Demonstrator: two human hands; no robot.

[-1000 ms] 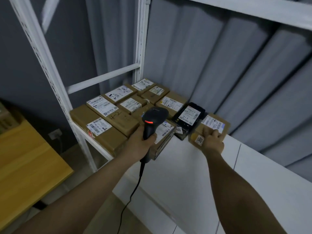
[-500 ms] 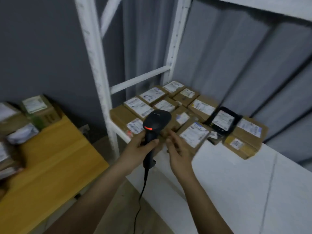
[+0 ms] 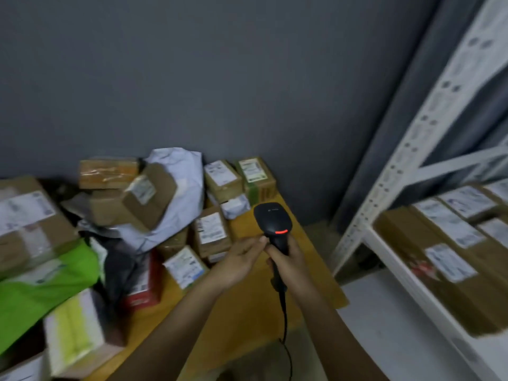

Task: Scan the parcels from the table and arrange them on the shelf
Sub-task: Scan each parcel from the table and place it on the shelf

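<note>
Over table point(image 3: 247, 312), right hand point(image 3: 291, 266) gripping scanner point(image 3: 273, 222), left hand point(image 3: 239, 261) touching

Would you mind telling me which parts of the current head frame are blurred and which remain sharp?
Head view: the shelf upright and shelved parcels on the right are streaked with motion blur, the table pile is softer, labels unreadable; the scanner is sharpest, its red light clear; lighting is dim.
</note>
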